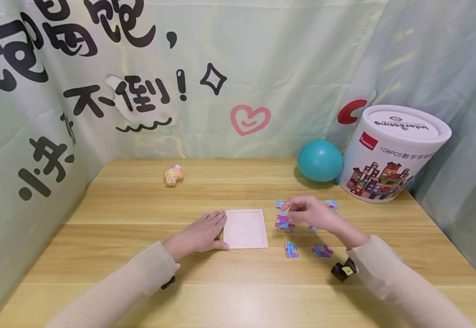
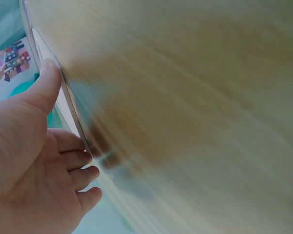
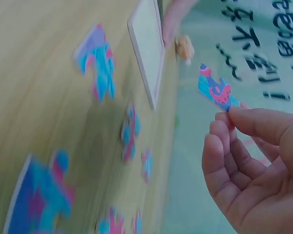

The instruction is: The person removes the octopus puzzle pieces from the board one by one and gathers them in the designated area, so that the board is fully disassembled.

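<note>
My left hand lies against the left side of a square pale puzzle tray, its fingers fairly straight. Thumb and fingertips are at the tray's edge in the left wrist view. Over the right part of the table, my right hand pinches a jigsaw piece in blue, purple and pink between thumb and fingertips, held up off the table. Beneath and around that hand lie several loose pieces, among them a blue one, a purple-blue one and a pink-purple one.
A teal balloon sits at the back right beside a large white bucket with printed blocks on it. Toward the back left stands a small figurine. A pale curtain with black lettering hangs behind the wooden table.
</note>
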A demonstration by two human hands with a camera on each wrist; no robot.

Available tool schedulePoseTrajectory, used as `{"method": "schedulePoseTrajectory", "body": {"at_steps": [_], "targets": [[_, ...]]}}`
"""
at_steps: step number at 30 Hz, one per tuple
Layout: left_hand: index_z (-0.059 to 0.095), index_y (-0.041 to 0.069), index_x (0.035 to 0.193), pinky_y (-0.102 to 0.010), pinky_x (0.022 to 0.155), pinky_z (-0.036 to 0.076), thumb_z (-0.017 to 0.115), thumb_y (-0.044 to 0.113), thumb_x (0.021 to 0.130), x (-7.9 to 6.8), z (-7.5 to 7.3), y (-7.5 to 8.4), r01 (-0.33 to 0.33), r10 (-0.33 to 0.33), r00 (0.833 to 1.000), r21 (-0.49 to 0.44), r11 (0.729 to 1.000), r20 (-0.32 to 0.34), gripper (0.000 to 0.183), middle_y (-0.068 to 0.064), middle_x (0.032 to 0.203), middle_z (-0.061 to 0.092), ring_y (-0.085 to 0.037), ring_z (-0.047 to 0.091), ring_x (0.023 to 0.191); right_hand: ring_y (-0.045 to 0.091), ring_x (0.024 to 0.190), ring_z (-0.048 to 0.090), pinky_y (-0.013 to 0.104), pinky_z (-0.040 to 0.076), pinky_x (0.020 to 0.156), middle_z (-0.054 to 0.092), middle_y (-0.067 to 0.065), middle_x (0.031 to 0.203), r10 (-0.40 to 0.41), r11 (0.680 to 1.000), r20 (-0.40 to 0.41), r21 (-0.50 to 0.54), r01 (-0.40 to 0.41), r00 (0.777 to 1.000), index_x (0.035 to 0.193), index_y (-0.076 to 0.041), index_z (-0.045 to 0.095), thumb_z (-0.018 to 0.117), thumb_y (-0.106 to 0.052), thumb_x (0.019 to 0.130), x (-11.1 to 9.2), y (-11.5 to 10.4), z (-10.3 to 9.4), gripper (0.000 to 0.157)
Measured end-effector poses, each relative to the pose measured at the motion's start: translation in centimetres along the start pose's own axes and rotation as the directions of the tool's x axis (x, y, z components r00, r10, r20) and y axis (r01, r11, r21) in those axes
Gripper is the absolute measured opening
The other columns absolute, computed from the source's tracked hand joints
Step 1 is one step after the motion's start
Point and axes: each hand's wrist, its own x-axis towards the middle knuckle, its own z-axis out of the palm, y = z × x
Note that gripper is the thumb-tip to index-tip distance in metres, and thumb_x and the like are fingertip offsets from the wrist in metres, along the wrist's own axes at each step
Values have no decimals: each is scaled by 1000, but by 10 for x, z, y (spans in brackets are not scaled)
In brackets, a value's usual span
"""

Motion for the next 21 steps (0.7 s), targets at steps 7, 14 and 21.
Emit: {"method": "schedulePoseTrajectory", "body": {"at_steps": [7,14,21], "targets": [[27,-7,141,-43,109,15,49,53,88,0,0,0,-1,1,1000,1,1000,-3,83,-19,148,19,-30,17,136,29,70,58,37,52,58,61,20,82,81,996,-38,29,-80,996,107,6,60,60,-8,89,-28,15,-29,22],[27,-7,141,-43,109,15,50,52,88,0,-1,1,0,0,1000,-12,1000,-4,83,-19,148,19,-30,17,136,20,66,57,33,50,59,60,16,78,126,990,-25,70,-124,992,107,10,57,58,-6,89,-59,32,-51,24],[26,-7,141,-43,109,15,49,52,88,0,0,0,-4,3,1000,-16,1000,-5,83,-19,148,19,-30,17,136,16,65,53,30,48,59,56,9,78,221,969,94,92,-229,971,110,12,54,55,-10,92,-83,60,-67,28]]}}
